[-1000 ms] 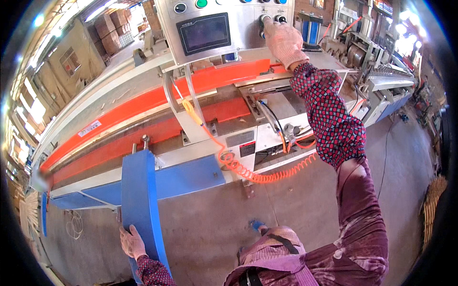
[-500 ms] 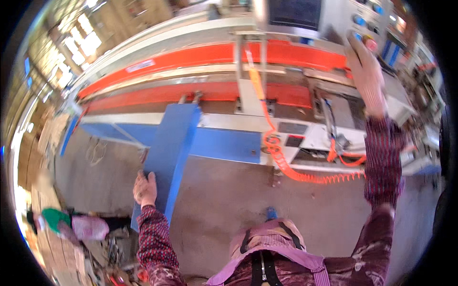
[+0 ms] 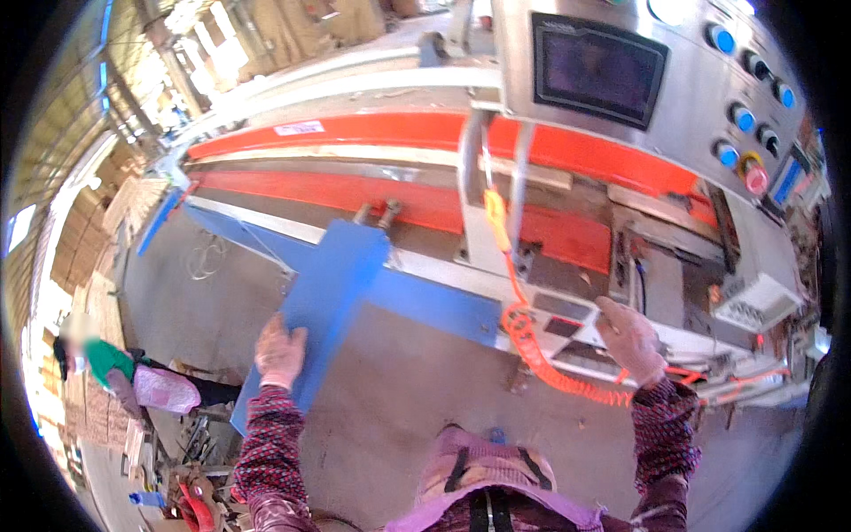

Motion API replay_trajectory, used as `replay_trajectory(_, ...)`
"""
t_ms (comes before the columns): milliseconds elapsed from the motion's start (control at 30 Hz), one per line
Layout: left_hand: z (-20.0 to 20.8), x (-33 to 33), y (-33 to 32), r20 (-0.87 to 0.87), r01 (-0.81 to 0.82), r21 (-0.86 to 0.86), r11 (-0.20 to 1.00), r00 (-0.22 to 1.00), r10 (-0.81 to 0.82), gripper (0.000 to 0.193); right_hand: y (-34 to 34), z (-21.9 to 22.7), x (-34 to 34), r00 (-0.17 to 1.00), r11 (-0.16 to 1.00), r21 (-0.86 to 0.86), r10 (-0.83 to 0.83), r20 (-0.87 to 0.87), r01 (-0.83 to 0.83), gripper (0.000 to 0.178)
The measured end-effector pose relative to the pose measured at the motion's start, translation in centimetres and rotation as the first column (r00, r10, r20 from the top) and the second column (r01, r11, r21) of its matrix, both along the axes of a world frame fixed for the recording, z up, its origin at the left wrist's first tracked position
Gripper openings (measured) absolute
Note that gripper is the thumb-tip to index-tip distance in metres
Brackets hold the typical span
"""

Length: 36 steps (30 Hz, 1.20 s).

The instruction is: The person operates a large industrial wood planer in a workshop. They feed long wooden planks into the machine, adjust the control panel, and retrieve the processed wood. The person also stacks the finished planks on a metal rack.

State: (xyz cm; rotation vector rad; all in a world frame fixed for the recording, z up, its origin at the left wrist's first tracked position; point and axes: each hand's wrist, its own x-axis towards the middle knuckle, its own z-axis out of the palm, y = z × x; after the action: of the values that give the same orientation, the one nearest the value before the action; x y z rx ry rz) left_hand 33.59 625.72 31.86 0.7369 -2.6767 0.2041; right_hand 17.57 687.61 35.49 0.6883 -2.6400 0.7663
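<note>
A long blue support arm [image 3: 335,266] juts toward me from the front of the machine. My left hand [image 3: 280,353] lies on its left part, thumb spread away from the fingers, gripping nothing that I can see. At the right, my right hand [image 3: 629,341] is over the machine's front edge, near the orange coiled air hose [image 3: 554,372]. Blur hides how its fingers are set, and no object shows in it. Above it stands a metal control panel [image 3: 691,106] with a dark screen [image 3: 598,69], blue knobs and a red button [image 3: 755,176].
Orange-red rails [image 3: 355,191] run along the machine bed, with a pale wooden strip [image 3: 390,156] between them. A yellow air gun [image 3: 496,217] hangs from the hose. At the far left a person in a green top [image 3: 108,362] stands beside stacked boards [image 3: 102,403].
My right hand has come down from the control panel's buttons to the machine's front edge. My left hand stays at the blue support arm. The view has shifted, showing more of the panel.
</note>
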Motion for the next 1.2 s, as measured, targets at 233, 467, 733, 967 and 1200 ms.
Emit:
replay_trajectory(233,7.8,-13.7,25.9,-0.008,0.884,0.23,0.408,0.421,-0.907,0.049,4.8,-2.3,-7.4,0.975,0.978,-0.035,-0.2,0.093,0.203,0.025)
replay_trajectory(467,1.6,-25.3,40.4,-0.262,0.942,0.333,0.029,0.122,-0.957,0.061,4.0,-4.6,-12.2,0.898,0.893,0.152,-0.435,0.06,0.423,0.028)
replay_trajectory(733,-2.8,-38.3,49.7,0.106,0.657,0.438,0.614,0.641,-0.76,0.072,7.3,-0.9,-14.8,0.872,0.863,0.204,-0.483,0.072,0.461,0.028)
replay_trajectory(967,-6.3,-47.3,51.0,0.134,0.602,0.256,0.756,0.753,-0.645,0.068,15.5,-7.8,-25.2,0.865,0.828,0.285,-0.502,-0.007,0.483,0.037)
replay_trajectory(1200,-6.9,-54.4,48.1,0.289,0.706,0.012,0.708,0.675,-0.679,0.079,19.0,-13.8,-32.9,0.859,0.848,0.133,-0.502,-0.104,0.512,0.034)
